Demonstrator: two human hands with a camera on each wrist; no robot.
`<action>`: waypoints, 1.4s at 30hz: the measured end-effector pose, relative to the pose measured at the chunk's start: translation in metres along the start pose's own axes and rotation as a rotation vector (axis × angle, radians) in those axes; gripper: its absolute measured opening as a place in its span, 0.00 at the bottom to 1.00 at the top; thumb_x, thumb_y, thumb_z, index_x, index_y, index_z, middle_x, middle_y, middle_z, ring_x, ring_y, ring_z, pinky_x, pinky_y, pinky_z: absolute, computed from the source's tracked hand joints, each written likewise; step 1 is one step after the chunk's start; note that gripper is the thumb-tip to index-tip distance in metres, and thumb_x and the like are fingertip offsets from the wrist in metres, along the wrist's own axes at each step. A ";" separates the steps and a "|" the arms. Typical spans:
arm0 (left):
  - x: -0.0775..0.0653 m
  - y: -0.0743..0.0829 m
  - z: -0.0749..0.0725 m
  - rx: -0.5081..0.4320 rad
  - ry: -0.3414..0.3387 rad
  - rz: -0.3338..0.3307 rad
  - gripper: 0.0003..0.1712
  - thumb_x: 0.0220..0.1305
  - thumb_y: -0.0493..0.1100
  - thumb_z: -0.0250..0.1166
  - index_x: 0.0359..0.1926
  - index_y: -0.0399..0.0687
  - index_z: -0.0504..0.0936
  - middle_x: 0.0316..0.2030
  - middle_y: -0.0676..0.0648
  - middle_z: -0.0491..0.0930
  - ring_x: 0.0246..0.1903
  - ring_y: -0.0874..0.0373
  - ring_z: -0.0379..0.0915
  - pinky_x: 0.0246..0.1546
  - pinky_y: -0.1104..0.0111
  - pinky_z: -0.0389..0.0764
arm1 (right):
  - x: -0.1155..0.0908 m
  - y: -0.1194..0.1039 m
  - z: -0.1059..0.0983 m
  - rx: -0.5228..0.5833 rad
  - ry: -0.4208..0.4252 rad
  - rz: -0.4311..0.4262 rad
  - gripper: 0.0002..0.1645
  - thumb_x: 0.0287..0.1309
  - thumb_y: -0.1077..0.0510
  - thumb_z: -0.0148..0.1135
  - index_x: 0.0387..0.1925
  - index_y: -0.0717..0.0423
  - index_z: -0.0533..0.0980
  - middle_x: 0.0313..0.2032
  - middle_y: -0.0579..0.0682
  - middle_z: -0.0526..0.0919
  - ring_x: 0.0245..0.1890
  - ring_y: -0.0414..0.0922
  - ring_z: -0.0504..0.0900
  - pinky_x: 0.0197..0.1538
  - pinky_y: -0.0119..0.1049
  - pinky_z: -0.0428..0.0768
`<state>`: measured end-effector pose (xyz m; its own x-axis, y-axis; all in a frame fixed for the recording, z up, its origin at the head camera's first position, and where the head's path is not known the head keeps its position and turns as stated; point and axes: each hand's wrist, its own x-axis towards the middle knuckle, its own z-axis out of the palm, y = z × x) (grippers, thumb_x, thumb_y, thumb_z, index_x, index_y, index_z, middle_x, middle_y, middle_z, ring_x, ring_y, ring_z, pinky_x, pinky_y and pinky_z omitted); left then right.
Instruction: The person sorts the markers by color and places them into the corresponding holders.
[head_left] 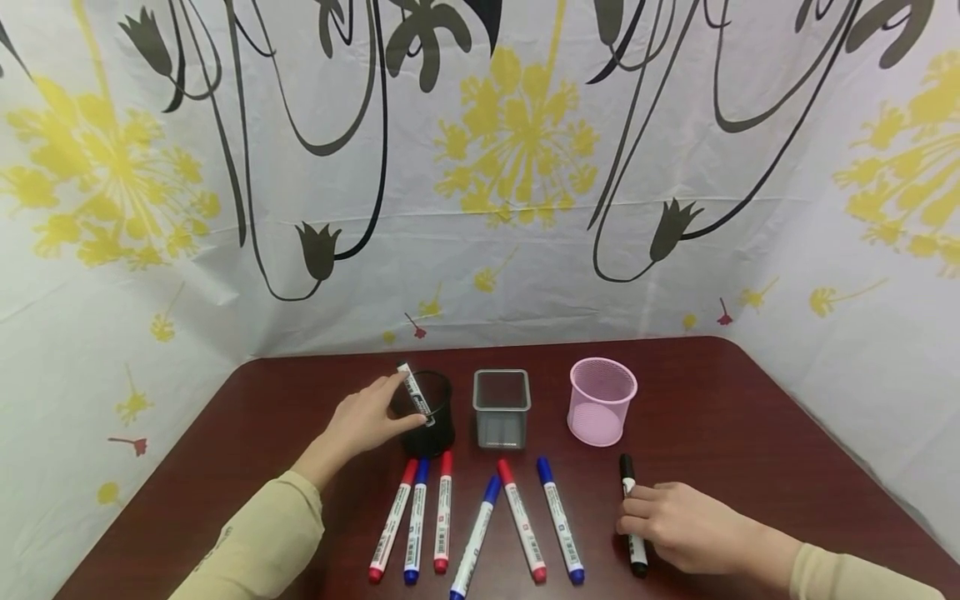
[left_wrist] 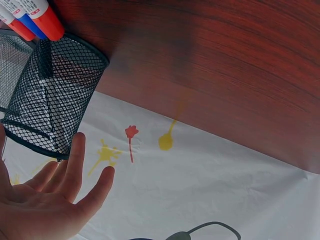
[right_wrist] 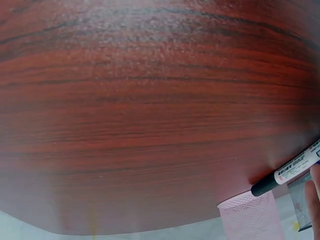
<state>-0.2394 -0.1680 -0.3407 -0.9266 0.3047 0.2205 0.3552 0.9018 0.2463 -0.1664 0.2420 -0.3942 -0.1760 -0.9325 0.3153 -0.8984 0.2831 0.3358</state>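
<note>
My left hand (head_left: pixel 367 417) stretches to the rim of the black cup (head_left: pixel 442 427), fingers spread and released about the leaning marker (head_left: pixel 416 396) inside; my right hand (head_left: pixel 678 525), palm down low at the dark red bench (head_left: pixel 727 433), grasps a black marker (head_left: pixel 627 477). Flowered cloth (head_left: pixel 412 183) hangs behind. A grey box (head_left: pixel 501 427) and pink cup (head_left: pixel 598 412) stand alongside; six red-and-blue markers (head_left: pixel 416 521) lie between my hands.

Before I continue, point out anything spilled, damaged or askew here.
Nothing looks spilled or damaged; only the middle blue marker breaks the row, lying nearer the person than the red markers beside it.
</note>
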 end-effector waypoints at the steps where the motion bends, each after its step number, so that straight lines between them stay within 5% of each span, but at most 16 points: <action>1: 0.000 0.000 0.000 0.001 -0.001 -0.002 0.45 0.48 0.65 0.60 0.62 0.44 0.62 0.51 0.38 0.69 0.28 0.56 0.73 0.38 0.52 0.72 | 0.000 -0.001 0.000 -0.011 -0.005 -0.006 0.27 0.49 0.64 0.23 0.30 0.47 0.73 0.28 0.38 0.69 0.30 0.37 0.69 0.28 0.30 0.70; 13: 0.000 -0.001 0.001 0.004 -0.005 -0.010 0.46 0.48 0.65 0.60 0.62 0.45 0.61 0.52 0.38 0.68 0.29 0.56 0.73 0.39 0.51 0.71 | 0.001 -0.004 0.005 -0.065 -0.004 -0.050 0.28 0.61 0.62 0.20 0.26 0.47 0.71 0.26 0.38 0.68 0.30 0.37 0.69 0.26 0.29 0.66; 26: 0.000 -0.001 0.001 0.003 0.002 -0.015 0.44 0.48 0.64 0.61 0.61 0.45 0.62 0.52 0.39 0.69 0.30 0.54 0.73 0.39 0.52 0.71 | 0.000 -0.004 0.006 -0.102 -0.012 -0.058 0.26 0.62 0.61 0.21 0.21 0.46 0.67 0.24 0.38 0.67 0.27 0.37 0.67 0.25 0.29 0.65; 37: 0.000 0.000 0.001 0.002 0.007 -0.008 0.45 0.48 0.64 0.61 0.61 0.45 0.62 0.51 0.39 0.69 0.27 0.58 0.72 0.37 0.53 0.72 | -0.006 -0.004 0.002 -0.092 -0.033 -0.006 0.28 0.65 0.59 0.23 0.31 0.46 0.75 0.30 0.39 0.72 0.33 0.38 0.70 0.31 0.30 0.70; 42: 0.000 0.000 0.002 0.000 0.005 -0.011 0.45 0.47 0.64 0.61 0.61 0.45 0.62 0.51 0.39 0.69 0.29 0.56 0.73 0.38 0.52 0.72 | -0.003 -0.002 0.000 -0.106 0.060 -0.048 0.25 0.64 0.60 0.28 0.33 0.47 0.76 0.33 0.39 0.74 0.33 0.38 0.72 0.29 0.28 0.69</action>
<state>-0.2394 -0.1679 -0.3424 -0.9298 0.2929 0.2228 0.3447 0.9051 0.2489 -0.1640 0.2442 -0.3960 -0.1071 -0.9314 0.3479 -0.8568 0.2639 0.4429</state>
